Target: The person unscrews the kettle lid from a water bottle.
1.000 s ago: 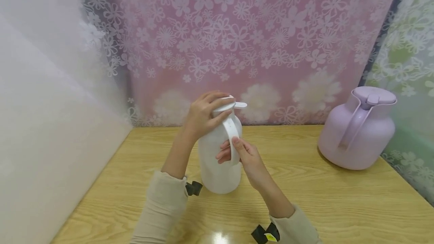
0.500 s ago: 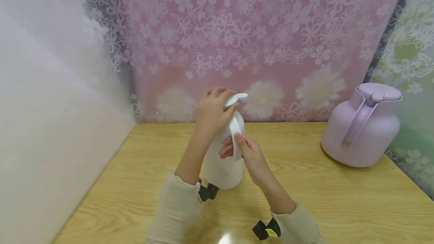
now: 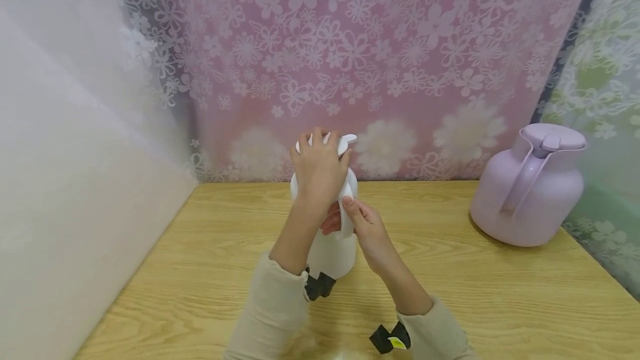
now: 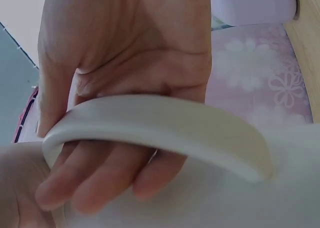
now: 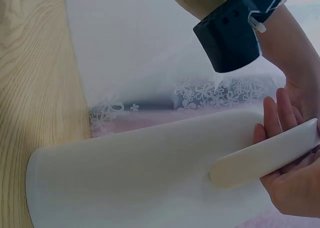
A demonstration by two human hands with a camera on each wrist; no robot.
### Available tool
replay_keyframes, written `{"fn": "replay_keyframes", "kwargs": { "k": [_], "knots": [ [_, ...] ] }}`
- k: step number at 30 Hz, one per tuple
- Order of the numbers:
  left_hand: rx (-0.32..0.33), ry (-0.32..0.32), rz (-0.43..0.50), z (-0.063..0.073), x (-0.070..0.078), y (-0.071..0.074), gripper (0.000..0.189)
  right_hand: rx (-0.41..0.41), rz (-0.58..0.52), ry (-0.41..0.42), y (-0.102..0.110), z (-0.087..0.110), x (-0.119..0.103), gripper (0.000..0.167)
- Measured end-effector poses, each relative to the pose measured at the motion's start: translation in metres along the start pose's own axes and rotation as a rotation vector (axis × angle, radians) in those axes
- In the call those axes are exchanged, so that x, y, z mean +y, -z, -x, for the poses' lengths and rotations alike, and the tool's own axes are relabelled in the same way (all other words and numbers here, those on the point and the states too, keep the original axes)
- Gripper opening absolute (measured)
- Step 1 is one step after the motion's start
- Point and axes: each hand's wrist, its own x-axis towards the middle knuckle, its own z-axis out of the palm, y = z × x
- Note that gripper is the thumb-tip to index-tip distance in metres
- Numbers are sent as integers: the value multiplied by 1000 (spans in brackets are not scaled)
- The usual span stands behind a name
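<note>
A white thermos jug [image 3: 334, 255] stands upright on the wooden table in front of me. From above, my left hand [image 3: 320, 170] grips its white lid [image 3: 343, 145], fingers spread over the top and thumb at the near side. The lid's tab points to the right and slightly away. My right hand [image 3: 369, 229] holds the curved handle [image 3: 346, 221], thumb on the outside and fingers passed through the loop. The left wrist view shows those fingers [image 4: 100, 178] under the handle. Much of the jug's neck is hidden behind my left hand and forearm.
A lilac jug [image 3: 530, 199] with a lid and handle stands at the right of the table [image 3: 425, 271]. A pink floral sheet [image 3: 390, 71] hangs behind, and a white panel [image 3: 75, 154] borders the left. Black wrist cameras [image 3: 320, 286] sit at both cuffs.
My left hand and forearm have swung to the right over the lid. The lid's tab has turned from pointing right to pointing right and slightly away. My right hand keeps its hold.
</note>
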Motion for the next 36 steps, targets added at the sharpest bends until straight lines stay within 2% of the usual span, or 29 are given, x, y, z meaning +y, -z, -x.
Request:
{"fn": "replay_keyframes", "kwargs": {
  "k": [6, 9, 11, 14, 16, 18, 20, 23, 30, 36],
  "knots": [
    [-21, -97, 125, 2, -13, 6, 46, 5, 7, 1, 1, 1, -1, 43],
    [-2, -170, 186, 0, -23, 10, 48, 3, 10, 1, 0, 1, -1, 43],
    [43, -264, 257, -6, -32, 10, 47, 5, 10, -2, 0, 1, -1, 43],
    [107, -455, 389, -18, -46, 7, 44, 10, 14, -10, 1, 1, -1, 42],
    [111, -554, 465, -26, -53, 4, 43, 16, 15, -12, 1, 1, -1, 42],
    [68, -602, 495, -32, -57, 2, 43, 18, 15, -10, 1, 1, -1, 42],
    [11, -604, 490, -35, -59, -1, 41, 18, 13, -5, 1, 1, -1, 41],
    [-35, -576, 447, -35, -60, -5, 37, 13, 5, 4, 1, 1, 0, 41],
    [-2, -490, 370, -32, -54, -5, 29, 8, 0, 16, 0, -1, -2, 43],
    [-30, -348, 239, -26, -40, -2, 31, 21, -1, -4, 1, 0, -1, 43]
  ]
}}
